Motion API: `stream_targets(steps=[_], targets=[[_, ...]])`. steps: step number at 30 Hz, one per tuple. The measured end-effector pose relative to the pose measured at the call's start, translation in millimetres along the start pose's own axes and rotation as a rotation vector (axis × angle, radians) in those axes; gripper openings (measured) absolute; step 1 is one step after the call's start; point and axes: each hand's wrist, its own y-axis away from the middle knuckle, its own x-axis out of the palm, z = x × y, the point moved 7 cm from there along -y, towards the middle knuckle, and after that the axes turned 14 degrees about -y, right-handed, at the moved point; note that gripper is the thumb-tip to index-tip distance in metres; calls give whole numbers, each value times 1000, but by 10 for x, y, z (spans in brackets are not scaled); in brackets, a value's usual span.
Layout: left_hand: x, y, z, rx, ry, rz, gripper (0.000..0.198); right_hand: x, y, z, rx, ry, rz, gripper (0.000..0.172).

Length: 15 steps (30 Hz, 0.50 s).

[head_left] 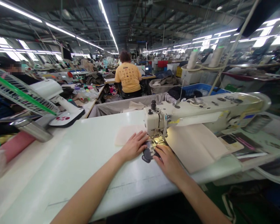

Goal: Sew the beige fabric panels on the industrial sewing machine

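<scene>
A white sewing machine (pixel 157 121) stands on the pale table, its needle area lit yellow. My left hand (pixel 135 145) lies flat with fingers stretched out, on the edge of a pale cloth piece (pixel 121 135) left of the presser foot (pixel 159 141). Close to the foot's right front, my right hand (pixel 169 160) rests with its fingers extended and slightly bent. Between both hands is a dark plate (pixel 148 153) at the needle area. A larger beige cloth piece (pixel 198 146) lies under the machine's arm, to the right of my right hand. Any cloth directly beneath my fingertips is hard to make out.
A white fan (pixel 65 109) and a metal flask (pixel 34 129) stand at the left. Thread cones (pixel 192 59) sit on a stand above the machine. A phone (pixel 229 139) lies at the right. Behind the table are a cloth-lined bin (pixel 102 109) and a seated person (pixel 128 76) in yellow.
</scene>
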Motion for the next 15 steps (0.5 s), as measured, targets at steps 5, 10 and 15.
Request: stream_targets(steps=[5,10,15], targets=[[51,81,49,-94,-42,35,56,-54,121,7,15,-23,-64,26],[-46,318,-67,-60,-19,-1,40,-61,169,7,6,-58,-55,24],[-163,375,-86,-198,118,-77,30,-72,134,3,8,-76,-33,24]])
